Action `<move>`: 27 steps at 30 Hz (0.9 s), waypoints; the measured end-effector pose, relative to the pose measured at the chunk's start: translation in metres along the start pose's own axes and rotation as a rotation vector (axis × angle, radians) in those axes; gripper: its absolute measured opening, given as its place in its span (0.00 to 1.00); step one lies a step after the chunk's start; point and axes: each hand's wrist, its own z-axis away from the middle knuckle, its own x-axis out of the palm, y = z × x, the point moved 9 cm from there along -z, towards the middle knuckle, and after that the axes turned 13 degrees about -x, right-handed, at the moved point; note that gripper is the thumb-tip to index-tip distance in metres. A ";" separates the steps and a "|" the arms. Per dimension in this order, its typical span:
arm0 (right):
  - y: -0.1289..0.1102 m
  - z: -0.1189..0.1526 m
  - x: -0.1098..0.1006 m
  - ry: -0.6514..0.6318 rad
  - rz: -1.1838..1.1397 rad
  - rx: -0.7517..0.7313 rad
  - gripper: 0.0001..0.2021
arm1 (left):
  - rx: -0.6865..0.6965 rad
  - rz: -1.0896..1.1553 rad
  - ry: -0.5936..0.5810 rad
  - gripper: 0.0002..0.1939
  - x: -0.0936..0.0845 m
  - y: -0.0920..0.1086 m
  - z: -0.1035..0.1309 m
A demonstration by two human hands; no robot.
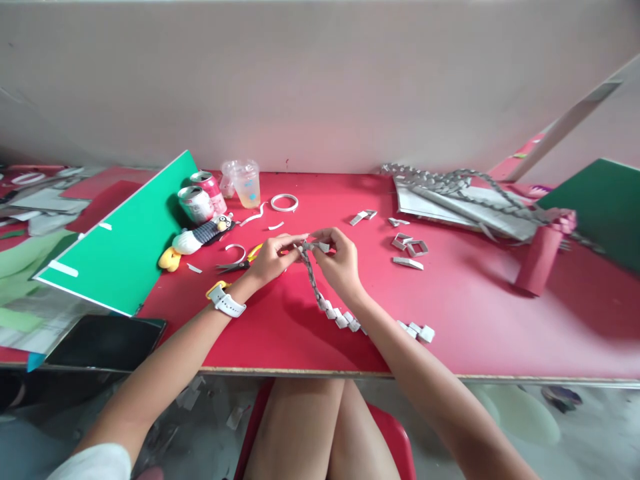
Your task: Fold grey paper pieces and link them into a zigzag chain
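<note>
The paper chain (341, 319) begins between the two hands, above the middle of the red table (480, 313), and from there it goes down and to the right; its far end lies on the table, and the right forearm covers one part of it. The left hand (273, 259) pinches the upper end with narrow fingers, and the right hand (340, 263), with its fingers also close together, holds the same end from the other side. Directly by the left hand lie the scissors (243, 265), their yellow handles partly hidden by it, so they are the nearest obstacle. On the right, apart from the hands, are several folded paper pieces (407, 263). Beyond the left hand there are a white ring (285, 211), a plastic cup (249, 187) with some yellowish liquid, two cans (196, 205) and a soft toy (200, 235). The toy and the cans are beside a green board (120, 233), which stands tilted at the left, with a dark flat thing (107, 341) near its lower edge. Farther to the right, a long grey chain (417, 175) lies over a pile of paper (433, 208), and a red bottle-shaped thing (540, 257) stands near it, leaning slightly.
</note>
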 end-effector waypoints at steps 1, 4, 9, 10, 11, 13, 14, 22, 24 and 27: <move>-0.001 0.001 -0.002 0.014 0.017 0.009 0.09 | 0.017 -0.016 -0.001 0.20 0.001 0.001 0.001; 0.001 0.002 -0.006 0.045 0.021 0.073 0.09 | 0.080 -0.098 0.021 0.21 0.004 0.004 0.003; -0.001 0.006 -0.008 0.090 0.000 0.085 0.08 | 0.143 -0.179 0.079 0.22 0.006 0.009 0.009; -0.004 0.007 -0.008 0.089 0.005 0.053 0.08 | 0.145 -0.186 0.101 0.21 0.006 0.010 0.011; -0.008 0.006 -0.007 0.077 0.023 0.007 0.08 | 0.144 -0.185 0.128 0.21 0.006 0.012 0.013; -0.017 0.004 -0.005 0.023 0.088 -0.096 0.08 | 0.129 -0.162 0.175 0.19 0.005 0.014 0.016; -0.019 0.002 -0.004 -0.006 0.115 -0.123 0.08 | 0.116 -0.139 0.185 0.18 0.004 0.015 0.018; -0.021 -0.008 -0.015 -0.013 0.129 -0.073 0.10 | 0.137 -0.099 0.172 0.17 0.002 0.020 0.018; -0.018 -0.010 -0.016 -0.020 0.093 -0.042 0.08 | 0.109 -0.044 0.126 0.19 0.001 0.019 0.014; -0.013 -0.014 -0.014 -0.093 0.024 -0.017 0.07 | 0.008 0.033 -0.013 0.23 0.005 0.014 0.008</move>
